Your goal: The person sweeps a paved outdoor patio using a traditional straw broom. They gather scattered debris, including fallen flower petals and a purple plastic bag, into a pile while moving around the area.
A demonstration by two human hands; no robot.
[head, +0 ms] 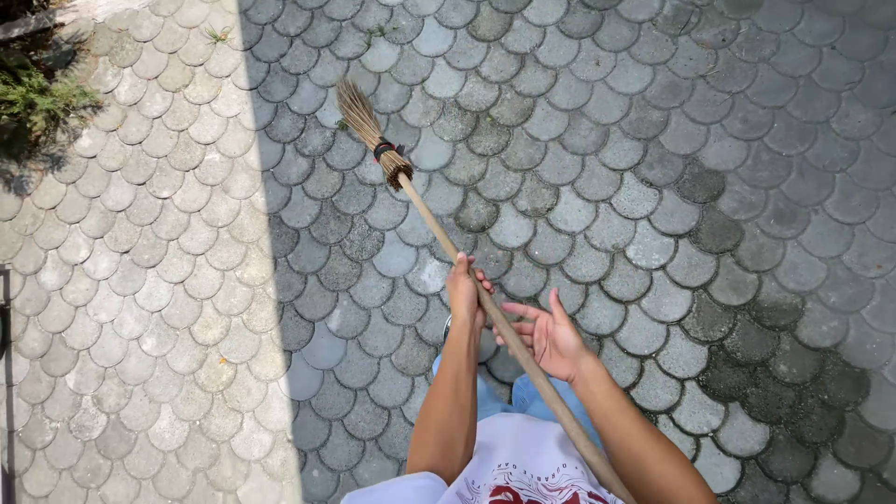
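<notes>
**Broom held out over the paving, one hand gripping, one hand loose**

Head view: the person is standing on grey fan-patterned paving [653, 140] and holding a long wooden-handled broom [439, 233] out in front of the body. The broom is slanting up and to the left from the person's waist, and its straw bristle head [366, 126], bound with a dark band, is lying at the far end, low over or on the stones; contact is hard to judge. The left hand [464, 291] is wrapping closed around the handle about midway along it, on the bristle side of the other hand. The right hand [553, 334] is sitting just beside the handle nearer the body, fingers spread wide and palm turned toward the stick, touching it lightly at most rather than gripping.

A sunlit strip of paving [140, 280] is running left of the broom, and a green plant [33, 103] is growing well beyond that, at the far left edge.

Judging from this, a sweeping stroke is being set up, with the grip being adjusted. A next stroke would call for the right hand closing on the handle and the bristles being kept flat to the stones.
</notes>
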